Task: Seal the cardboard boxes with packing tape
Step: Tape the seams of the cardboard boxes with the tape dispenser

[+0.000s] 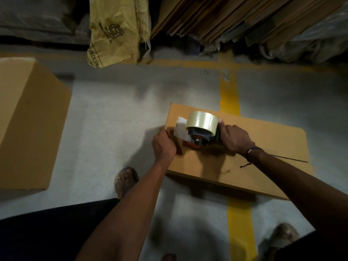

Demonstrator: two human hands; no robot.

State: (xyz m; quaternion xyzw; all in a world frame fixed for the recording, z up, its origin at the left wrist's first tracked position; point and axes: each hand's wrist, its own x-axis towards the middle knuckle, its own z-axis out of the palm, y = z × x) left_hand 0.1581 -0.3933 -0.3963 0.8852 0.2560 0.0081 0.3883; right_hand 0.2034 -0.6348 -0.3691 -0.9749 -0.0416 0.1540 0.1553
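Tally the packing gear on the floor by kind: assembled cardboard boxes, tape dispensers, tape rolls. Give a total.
Assembled cardboard boxes: 2 (box being taped, large box)
Tape dispensers: 1 (tape dispenser)
Tape rolls: 1 (tape roll)
Total: 4

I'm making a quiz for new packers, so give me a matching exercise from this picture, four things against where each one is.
Things:
1. tape dispenser
2. left hand
3. big closed box
4. yellow sack

Places:
A. far left on the floor
B. at the flat box's left end
C. hanging at the top
D. on top of the flat box

Pairs: 1-D, 2-B, 3-A, 4-C
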